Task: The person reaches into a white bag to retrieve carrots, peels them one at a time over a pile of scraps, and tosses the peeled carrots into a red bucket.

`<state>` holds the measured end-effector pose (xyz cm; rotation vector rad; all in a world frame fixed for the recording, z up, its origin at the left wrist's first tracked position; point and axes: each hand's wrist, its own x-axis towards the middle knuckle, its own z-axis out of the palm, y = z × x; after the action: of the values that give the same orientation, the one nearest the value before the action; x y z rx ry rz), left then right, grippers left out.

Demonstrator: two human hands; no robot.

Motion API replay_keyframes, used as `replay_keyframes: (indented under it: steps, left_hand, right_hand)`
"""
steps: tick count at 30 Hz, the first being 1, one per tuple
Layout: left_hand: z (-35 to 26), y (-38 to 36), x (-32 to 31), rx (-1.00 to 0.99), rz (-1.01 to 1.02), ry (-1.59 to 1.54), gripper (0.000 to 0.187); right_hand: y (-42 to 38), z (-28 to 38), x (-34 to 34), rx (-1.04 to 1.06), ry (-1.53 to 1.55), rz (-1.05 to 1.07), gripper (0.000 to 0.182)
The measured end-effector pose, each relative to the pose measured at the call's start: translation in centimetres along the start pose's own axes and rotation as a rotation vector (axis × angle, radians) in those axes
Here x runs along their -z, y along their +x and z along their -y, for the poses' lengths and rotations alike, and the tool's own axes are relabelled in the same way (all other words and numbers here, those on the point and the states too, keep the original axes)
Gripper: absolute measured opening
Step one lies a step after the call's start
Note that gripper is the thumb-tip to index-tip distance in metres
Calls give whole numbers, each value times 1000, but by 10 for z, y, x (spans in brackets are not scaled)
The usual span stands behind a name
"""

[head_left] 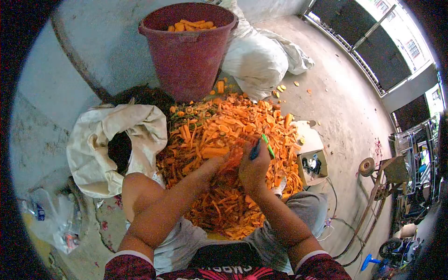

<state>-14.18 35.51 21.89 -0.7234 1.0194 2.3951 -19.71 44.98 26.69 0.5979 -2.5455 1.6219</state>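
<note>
My left hand [218, 163] is closed around a carrot [232, 157], blurred in part, above a large heap of orange peelings and carrot pieces [224, 126]. To its right, my right hand [254, 170] grips a peeler [255, 150] with a dark blue part, close to the carrot. A bright green strip [268, 144] shows just beyond my right fingers; whether it belongs to the peeler I cannot tell. The heap lies between my legs and spreads forward.
A maroon bin [189, 56] holding carrots stands ahead, beside white sacks [256, 58]. An open cream sack [84, 151] sits at left. At right are a cardboard box [322, 175] and a metal hand cart [373, 200]. Plastic bags [56, 219] lie lower left.
</note>
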Motion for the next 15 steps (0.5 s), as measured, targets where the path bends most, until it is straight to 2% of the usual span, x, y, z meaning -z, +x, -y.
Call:
replay_keyframes:
  steps: [1,2,3,4,5,6,7,9,11,12,15]
  left_hand:
    - [5,9,8,-56,82,37,36]
    - [9,18,14,-113,167,73,35]
    - [15,24,17,-198,185,265,35]
    - [24,28,19,-283,200,457,35]
    - [28,25,15,-122,174,358,34]
    - [32,22,11,34,131,255,33]
    - [26,6,1,9,86,246,33]
    - [6,-27,-18,-47,-2,233,33]
    - [-8,-32,-21,25,-57,153,32]
    - [-12,-33,-21,62,-85,111,32]
    - [3,-15,1,-41,32,-80,33]
  right_hand:
    - [4,-2,3,-39,1,11,22]
    - [12,-11,5,-7,-39,-71,20]
    - [26,-27,9,27,-82,-153,19]
    - [45,-44,19,-42,-144,-214,17]
    - [63,-67,32,-115,-204,-275,15]
    - [76,-100,42,-16,-234,-387,17]
    - [84,-125,49,82,-261,-498,18]
    - [89,-138,53,-12,-73,-463,20]
    - [86,-131,50,-53,51,-378,19]
    - [77,-114,41,-51,85,-315,19]
    - [37,-48,17,-87,289,-83,19]
